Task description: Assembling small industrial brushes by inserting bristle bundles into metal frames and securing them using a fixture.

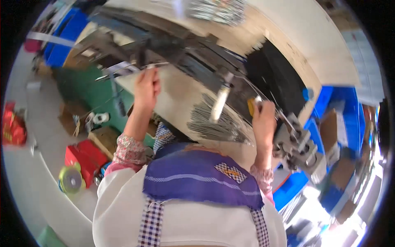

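Note:
My left hand (146, 90) is closed in a pinch around a thin silver rod (161, 64), beside the dark metal machine (191, 57) that runs across the bench. Further right, my right hand (264, 121) has its fingers curled near a yellow piece (251, 106) and a small white knob (258, 99); what sits inside its grip is hidden. Between the hands, a pale cylindrical handle (221, 103) sticks out from the machine toward me. Beneath it lies a pile of thin grey metal rods (214, 122) on the pale bench top.
A clamp-like metal fixture (302, 150) stands right of my right hand, with blue bins (339, 105) beyond. A black mat (275, 74) lies behind the machine. More silver pieces (218, 10) sit at the back. A red box (85, 159) and a tape roll (70, 180) are at left.

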`<state>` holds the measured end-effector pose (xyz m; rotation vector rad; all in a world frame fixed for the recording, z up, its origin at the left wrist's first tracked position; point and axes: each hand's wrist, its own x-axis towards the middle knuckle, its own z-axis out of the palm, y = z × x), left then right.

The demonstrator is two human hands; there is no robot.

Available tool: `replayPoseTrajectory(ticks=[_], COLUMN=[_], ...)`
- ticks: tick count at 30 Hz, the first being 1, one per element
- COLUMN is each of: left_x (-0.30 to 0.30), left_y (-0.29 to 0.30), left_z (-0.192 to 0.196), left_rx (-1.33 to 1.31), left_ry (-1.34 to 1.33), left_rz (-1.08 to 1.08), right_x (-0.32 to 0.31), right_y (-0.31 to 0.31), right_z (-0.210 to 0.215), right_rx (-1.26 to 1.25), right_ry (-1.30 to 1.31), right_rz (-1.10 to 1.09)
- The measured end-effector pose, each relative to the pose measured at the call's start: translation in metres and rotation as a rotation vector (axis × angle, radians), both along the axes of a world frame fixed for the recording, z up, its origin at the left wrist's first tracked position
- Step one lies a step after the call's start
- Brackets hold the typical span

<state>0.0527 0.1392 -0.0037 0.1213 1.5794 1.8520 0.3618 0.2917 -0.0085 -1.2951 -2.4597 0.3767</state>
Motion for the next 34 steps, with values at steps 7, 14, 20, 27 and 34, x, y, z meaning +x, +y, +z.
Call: replayPoseTrajectory(ticks=[7, 14, 20, 27, 34], left_x=[0.125, 0.171, 0.175, 0.171, 0.165], left_y=[0.046, 0.103, 0.102, 0.095, 0.094], left_z=[0.088, 0.069, 0.058, 0.054, 0.051], left_rx=[0.341, 0.134, 0.109, 0.148, 0.161], left_ry=[0.007, -0.506, -0.473, -0.223, -0.199], left_rz=[-0.669, -1.064, -0.873, -0.675, -0.640], right_x=[0.002, 0.012, 0.017, 0.048, -0.012], right_y=[-0.002, -0.004, -0.025, -0.052, 0.052], right_z=[-0.003, -0.008, 0.023, 0.081, 0.132], right_rx=[0.012, -0.283, -0.103, -0.045, 0.085], right_ry=[-0.087, 0.037, -0.032, -0.111, 0.164], right_rz=[-0.090, -0.021, 0.075, 0.246, 0.266])
